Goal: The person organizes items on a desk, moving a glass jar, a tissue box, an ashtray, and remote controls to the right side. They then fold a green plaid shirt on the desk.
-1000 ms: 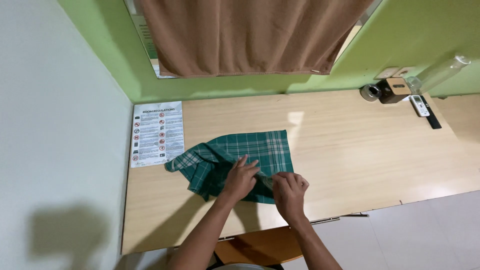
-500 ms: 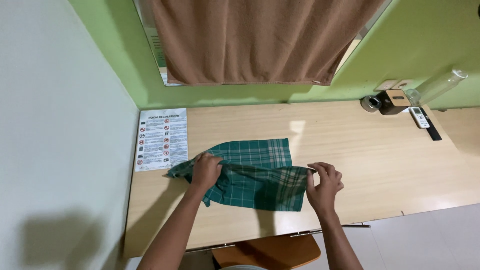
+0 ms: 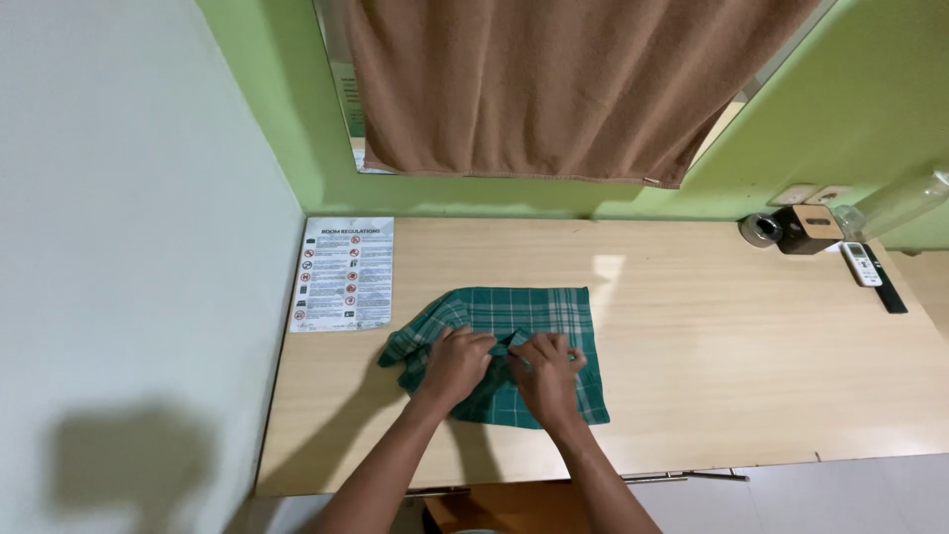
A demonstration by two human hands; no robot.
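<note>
both hands (image 3: 506,364) pinching green plaid cloth (image 3: 514,336) mid-table (image 3: 692,326) | grip shut on fold | risk: loose left edge bunches, fold skews

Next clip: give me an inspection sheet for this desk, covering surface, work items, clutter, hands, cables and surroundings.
Surface: light wooden desk, set into a corner.
Work items: green checked cloth, partly folded, flat on the desk.
Clutter: printed sheet at the left edge; tape roll, small box, remote and clear bottle at the far right.
Hands: left hand and right hand side by side on the cloth, pinching its fabric.
Cables: nothing seen.
Surroundings: green wall, brown towel hanging above.
</note>
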